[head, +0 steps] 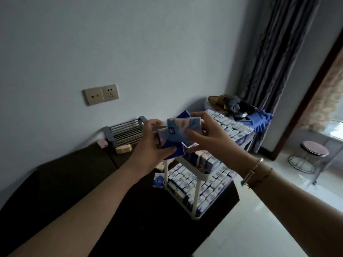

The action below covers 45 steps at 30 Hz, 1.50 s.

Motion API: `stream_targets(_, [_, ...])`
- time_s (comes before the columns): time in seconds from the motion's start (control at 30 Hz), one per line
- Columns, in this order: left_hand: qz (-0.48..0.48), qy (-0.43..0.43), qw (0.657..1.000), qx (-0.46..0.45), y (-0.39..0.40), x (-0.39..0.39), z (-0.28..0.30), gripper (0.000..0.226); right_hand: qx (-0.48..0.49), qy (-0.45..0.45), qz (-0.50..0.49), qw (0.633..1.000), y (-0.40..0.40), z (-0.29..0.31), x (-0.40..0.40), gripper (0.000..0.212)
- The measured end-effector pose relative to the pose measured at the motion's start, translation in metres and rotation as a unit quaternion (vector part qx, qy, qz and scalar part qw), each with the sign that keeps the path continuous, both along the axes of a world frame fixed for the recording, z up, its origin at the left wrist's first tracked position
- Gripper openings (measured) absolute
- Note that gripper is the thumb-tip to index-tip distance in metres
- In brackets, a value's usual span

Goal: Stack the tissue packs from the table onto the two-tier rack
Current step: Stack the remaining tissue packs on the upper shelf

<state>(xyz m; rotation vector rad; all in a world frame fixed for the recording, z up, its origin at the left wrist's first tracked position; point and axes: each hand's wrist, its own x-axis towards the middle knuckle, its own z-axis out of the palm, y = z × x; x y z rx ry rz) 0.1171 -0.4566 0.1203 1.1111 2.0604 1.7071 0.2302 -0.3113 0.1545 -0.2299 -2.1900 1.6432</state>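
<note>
Pale wall with a double socket plate (100, 94), dark striped curtain (274, 52) on the right, and a dark tabletop (74, 182) running along the wall. Only the head view here.

Both hands are up in front of the camera, above the rack. The left hand (152, 145) has its fingers curled around a bunch of blue tissue packs (178, 133), gripping from below and the left side. The right hand (209, 134) (bracelet (257, 172) on that wrist) pinches the same bunch from the right, thumb in front and fingers over the top.

The white two-tier rack (187, 164) stands at the tabletop's right edge, and both tiers already carry rows of packs set on end. One loose pack (159, 180) lies on the tabletop just left of the rack's leg.

Toward the back edge by the wall sits a grey slatted rack (126, 131), with a pink pack (102, 143) and a yellowish one (124, 148) near it. Further right, another surface holds more rows of packs (230, 125), with blue cloth (261, 117) and dark clothing. A round stool (313, 151) stands on the floor.
</note>
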Motion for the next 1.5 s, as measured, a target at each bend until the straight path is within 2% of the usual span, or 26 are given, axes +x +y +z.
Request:
stream_targets(0.17, [0.006, 0.034, 0.999, -0.039, 0.082, 0.034, -0.012, 0.057, 0.027, -0.012, 0.034, 0.999, 0.108, 0.002, 0.045, 0.043])
stream_targets(0.27, [0.024, 0.082, 0.994, -0.065, 0.129, 0.051, -0.027, 0.055, 0.139, -0.046, 0.047, 0.988, 0.177, -0.006, 0.055, 0.049])
stream_targets(0.4, [0.069, 0.140, 0.984, -0.081, 0.168, 0.069, -0.037, 0.055, 0.324, -0.080, 0.113, 0.936, 0.235, -0.020, 0.047, 0.043])
stream_targets(0.53, [0.100, 0.191, 0.970, -0.114, 0.175, 0.076, -0.042, 0.050, 0.429, -0.067, 0.173, 0.884, 0.248, -0.022, 0.027, 0.043])
stream_targets(0.67, [0.134, 0.274, 0.937, -0.173, 0.169, 0.082, -0.049, 0.053, 0.523, -0.070, 0.191, 0.828, 0.241, -0.019, 0.008, 0.047])
stream_targets(0.8, [0.181, 0.362, 0.885, -0.230, 0.168, 0.083, -0.057, 0.051, 0.584, -0.013, 0.196, 0.787, 0.231, -0.022, -0.006, 0.049])
stream_targets(0.9, [0.208, 0.399, 0.842, -0.298, 0.166, 0.083, -0.063, 0.051, 0.627, 0.022, 0.192, 0.754, 0.226, -0.032, -0.014, 0.055])
stream_targets(1.0, [0.204, 0.417, 0.823, -0.329, 0.164, 0.081, -0.066, 0.059, 0.671, 0.079, 0.186, 0.713, 0.225, -0.042, -0.020, 0.059])
stream_targets(1.1, [0.183, 0.440, 0.800, -0.365, 0.162, 0.079, -0.067, 0.047, 0.697, 0.106, 0.167, 0.690, 0.231, -0.049, -0.022, 0.064])
stream_targets(1.2, [0.166, 0.406, 0.815, -0.379, 0.161, 0.080, -0.065, 0.057, 0.702, 0.106, 0.161, 0.686, 0.234, -0.059, -0.018, 0.071])
stream_targets(1.27, [0.163, 0.396, 0.822, -0.376, 0.163, 0.081, -0.063, 0.061, 0.692, 0.092, 0.162, 0.698, 0.232, -0.062, -0.016, 0.073])
stream_targets(1.3, [0.162, 0.384, 0.830, -0.372, 0.164, 0.081, -0.061, 0.064, 0.673, 0.081, 0.163, 0.717, 0.232, -0.060, -0.016, 0.072])
stream_targets(1.4, [0.188, 0.364, 0.844, -0.345, 0.173, 0.082, -0.051, 0.065, 0.564, 0.042, 0.175, 0.806, 0.237, -0.046, -0.015, 0.060])
stream_targets(1.5, [0.183, 0.364, 0.836, -0.367, 0.188, 0.084, -0.038, 0.061, 0.443, 0.031, 0.189, 0.876, 0.254, -0.033, -0.013, 0.041])
